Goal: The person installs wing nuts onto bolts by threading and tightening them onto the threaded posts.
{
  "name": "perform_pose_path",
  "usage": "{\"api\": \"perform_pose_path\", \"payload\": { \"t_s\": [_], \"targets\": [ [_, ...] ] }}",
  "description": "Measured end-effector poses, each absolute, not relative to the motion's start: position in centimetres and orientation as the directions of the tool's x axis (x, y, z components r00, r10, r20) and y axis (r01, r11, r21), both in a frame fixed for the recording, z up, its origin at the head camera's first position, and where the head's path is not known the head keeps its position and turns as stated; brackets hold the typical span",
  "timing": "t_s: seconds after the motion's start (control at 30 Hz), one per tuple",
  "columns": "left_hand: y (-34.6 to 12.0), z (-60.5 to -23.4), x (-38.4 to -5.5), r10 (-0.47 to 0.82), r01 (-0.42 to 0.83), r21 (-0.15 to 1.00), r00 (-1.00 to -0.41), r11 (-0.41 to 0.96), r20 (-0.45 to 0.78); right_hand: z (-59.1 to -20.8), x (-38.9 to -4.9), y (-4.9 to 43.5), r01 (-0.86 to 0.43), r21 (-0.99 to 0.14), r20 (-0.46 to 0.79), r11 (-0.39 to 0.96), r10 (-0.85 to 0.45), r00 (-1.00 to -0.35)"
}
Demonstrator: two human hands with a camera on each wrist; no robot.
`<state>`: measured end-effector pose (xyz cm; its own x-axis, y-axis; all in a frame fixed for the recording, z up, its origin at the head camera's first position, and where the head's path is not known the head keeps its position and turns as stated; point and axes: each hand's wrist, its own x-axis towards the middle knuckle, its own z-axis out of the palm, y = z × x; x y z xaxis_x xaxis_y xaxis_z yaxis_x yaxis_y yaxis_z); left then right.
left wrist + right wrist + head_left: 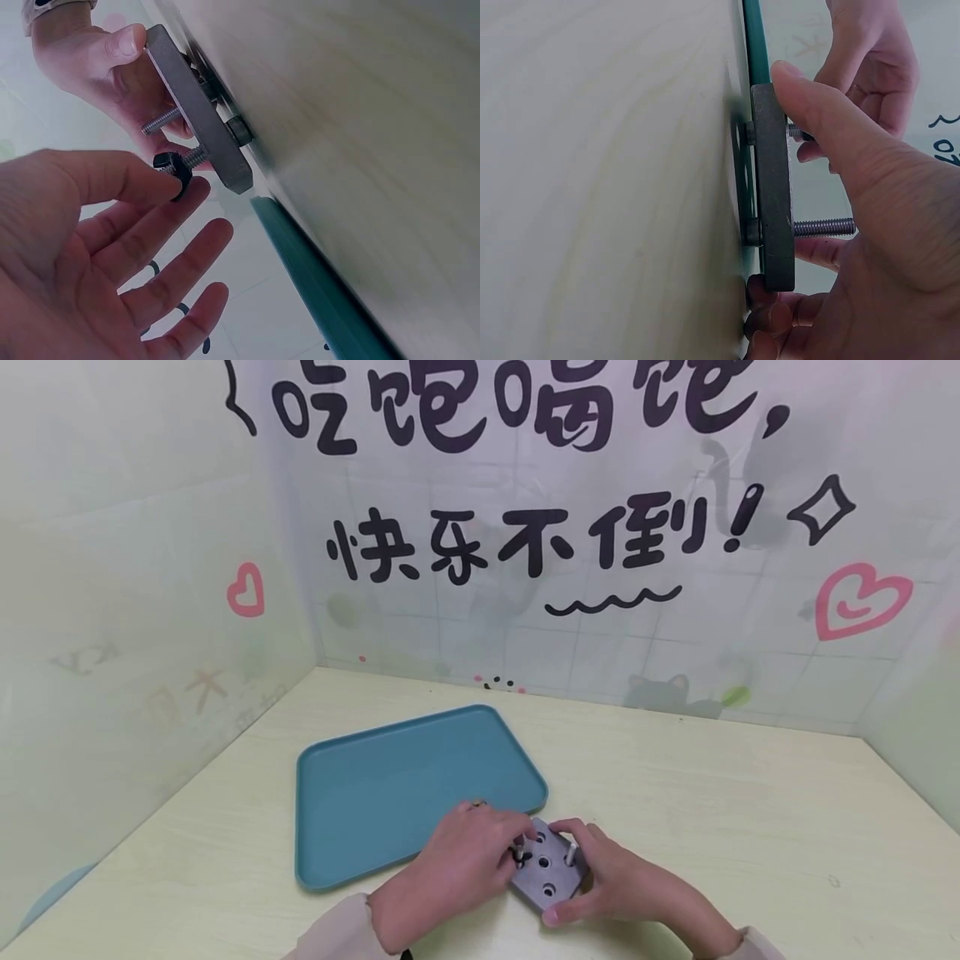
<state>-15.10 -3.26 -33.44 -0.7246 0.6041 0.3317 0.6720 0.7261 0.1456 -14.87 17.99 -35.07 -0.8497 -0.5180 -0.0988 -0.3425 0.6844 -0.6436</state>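
A grey metal plate (561, 878) with several round holes is held by its edges in my right hand (626, 881), thumb on one side and fingers on the other. Two threaded bolts pass through it: a bare bolt (825, 227) near the right hand, and a second bolt (196, 157) on the left-hand side. On that second bolt sits a black wing nut (171, 166), near the free end of the thread. My left hand (468, 856) pinches the wing nut between thumb and index finger, its other fingers spread. Bolt heads (238, 130) show on the plate's underside, close over the table.
A blue tray (375, 793) lies on the pale wooden table (712, 802), just left of and behind the plate. White printed curtain walls (480, 635) enclose the table at the back and sides.
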Motion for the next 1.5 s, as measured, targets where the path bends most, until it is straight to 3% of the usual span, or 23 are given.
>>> {"api": "perform_pose_path", "payload": {
  "t_s": [0.33, 0.77, 1.33, 1.5],
  "targets": [
    [-3.51, -33.53, -14.87, 0.598, 0.667, 0.103, -0.717, 0.738, 0.358, -35.07, -14.80, 17.98, -0.367, -0.631, -0.081, 0.683, -0.529, -0.845],
    [-3.40, -33.24, -14.88, 0.595, 0.647, 0.106, -0.744, 0.755, 0.305, -34.99, -14.76, 17.97, -0.362, -0.637, -0.086, 0.681, -0.529, -0.844],
    [-3.30, -33.37, -14.97, 0.635, 0.702, 0.126, -0.695, 0.701, 0.336, -35.00, -14.74, 17.91, -0.352, -0.642, -0.094, 0.681, -0.525, -0.846],
    [-3.46, -33.47, -14.87, 0.623, 0.686, 0.116, -0.708, 0.718, 0.333, -34.96, -14.75, 17.92, -0.353, -0.637, -0.094, 0.685, -0.524, -0.847]
  ]
}}
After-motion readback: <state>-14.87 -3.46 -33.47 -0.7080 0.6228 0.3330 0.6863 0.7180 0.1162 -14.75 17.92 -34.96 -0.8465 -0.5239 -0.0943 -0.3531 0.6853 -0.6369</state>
